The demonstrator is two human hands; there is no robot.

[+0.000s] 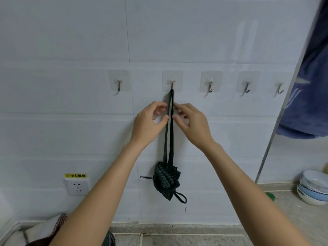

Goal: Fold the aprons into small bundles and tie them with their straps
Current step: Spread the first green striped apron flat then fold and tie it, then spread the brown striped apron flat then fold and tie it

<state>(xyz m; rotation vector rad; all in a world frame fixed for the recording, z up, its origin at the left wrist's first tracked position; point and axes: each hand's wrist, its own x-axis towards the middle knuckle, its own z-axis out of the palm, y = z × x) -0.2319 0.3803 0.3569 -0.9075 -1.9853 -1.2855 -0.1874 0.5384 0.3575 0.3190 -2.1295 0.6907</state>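
A dark green striped apron, folded into a small tied bundle [166,181], hangs against the white tiled wall by its long strap loop [170,132]. The loop goes over the second wall hook [172,84]. My left hand [150,122] pinches the left side of the strap between thumb and fingers. My right hand [190,121] pinches the right side at the same height, just below the hook. A short strap end and a small loop stick out of the bundle.
Several more steel hooks [210,87] line the wall. A power socket [76,185] sits low on the left. Stacked bowls [313,188] stand on the counter at right, under a hanging blue cloth [312,89]. Checked fabric [60,221] lies at the bottom left.
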